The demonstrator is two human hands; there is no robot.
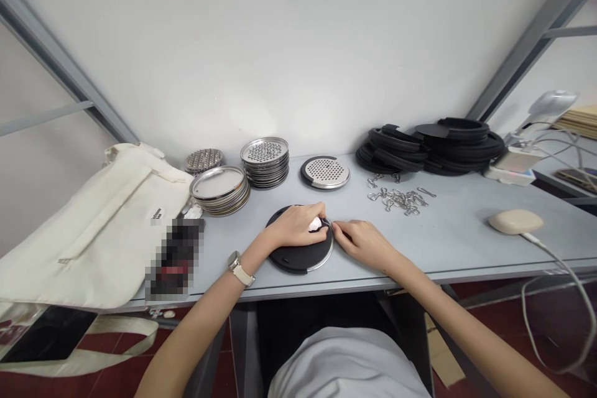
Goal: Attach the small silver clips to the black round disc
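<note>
A round black holder (298, 256) lies flat near the front edge of the table, with a silver metal rim showing along its right side. Over its top, my left hand (296, 226) is closed with curled fingers, gripping it near the right edge. A small white piece (314, 224), its kind unclear, shows between those fingers. Beside the right edge, my right hand (364, 242) pinches a small metal wire clip (327, 222) against the holder; the fingertips partly hide the clip. Behind it rests a perforated metal grater disc (327, 171) in a black rim.
Stacked metal discs (220, 189) and grater discs (265, 165) stand at the back left. Loose metal clips (401, 199) lie right of centre, before piled black rings (392, 149). A cream bag (102, 230) covers the left; a corded mouse-shaped device (515, 222) sits right.
</note>
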